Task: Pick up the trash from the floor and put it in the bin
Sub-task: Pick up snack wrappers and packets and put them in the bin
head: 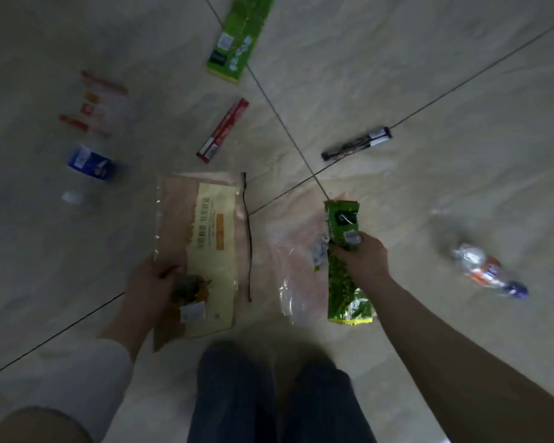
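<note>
**Both hands full of wrappers, more trash on the floor**

Closest to the camera are the person's legs in dark trousers. Just past them, the left hand has its grip closed on the bottom edge of a big clear bag with a cream label. A small dark and orange scrap is pinched in there too. The right hand has its grip closed around the middle of a green snack bag, and a crinkly silver bit sticks out beside the fingers. Under this hand a thin clear plastic sheet shows, but whether it is held or lies on the floor is hard to tell.

More trash lies on the pale tiled floor. A squashed plastic bottle lies off to the right. A small blue carton lies to the left, with a red and white wrapper beyond it. A long red box is in the middle, and a black stick-shaped pack lies to its right. Farthest away is a long green box. No bin is in view.
</note>
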Demonstrator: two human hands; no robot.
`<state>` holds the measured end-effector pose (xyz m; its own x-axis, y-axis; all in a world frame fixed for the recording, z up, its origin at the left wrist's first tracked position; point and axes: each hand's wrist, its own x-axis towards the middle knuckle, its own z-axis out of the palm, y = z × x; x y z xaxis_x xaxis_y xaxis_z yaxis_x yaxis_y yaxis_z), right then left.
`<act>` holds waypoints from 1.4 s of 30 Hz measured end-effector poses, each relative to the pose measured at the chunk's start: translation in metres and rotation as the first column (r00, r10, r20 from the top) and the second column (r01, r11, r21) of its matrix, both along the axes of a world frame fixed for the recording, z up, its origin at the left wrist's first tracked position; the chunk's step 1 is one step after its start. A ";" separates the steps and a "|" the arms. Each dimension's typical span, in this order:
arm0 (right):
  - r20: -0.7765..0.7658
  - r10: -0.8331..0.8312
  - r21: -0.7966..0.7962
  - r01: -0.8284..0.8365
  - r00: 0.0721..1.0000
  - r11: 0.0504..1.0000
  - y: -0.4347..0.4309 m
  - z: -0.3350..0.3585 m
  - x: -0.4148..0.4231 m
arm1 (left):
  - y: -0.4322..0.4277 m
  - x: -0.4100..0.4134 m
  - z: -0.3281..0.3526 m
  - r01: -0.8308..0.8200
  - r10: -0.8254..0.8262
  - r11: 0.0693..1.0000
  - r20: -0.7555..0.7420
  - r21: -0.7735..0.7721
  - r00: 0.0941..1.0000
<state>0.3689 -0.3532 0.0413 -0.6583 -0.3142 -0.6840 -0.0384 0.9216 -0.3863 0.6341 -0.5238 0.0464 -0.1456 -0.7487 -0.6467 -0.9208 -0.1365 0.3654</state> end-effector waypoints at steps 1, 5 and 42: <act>0.030 -0.043 0.020 0.042 0.999 0.999 0.020 0.013 0.000 | 0.008 -0.004 0.015 -0.008 0.008 1.000 -0.007 0.001 1.000; 0.092 -0.169 0.084 0.162 0.981 0.983 0.099 0.056 -0.005 | 0.033 -0.036 0.069 -0.055 0.058 0.998 -0.113 0.028 0.992; -0.091 -0.675 0.263 0.671 0.732 0.693 0.312 0.067 -0.055 | 0.121 -0.291 0.073 0.676 -0.568 0.688 -0.385 0.262 0.727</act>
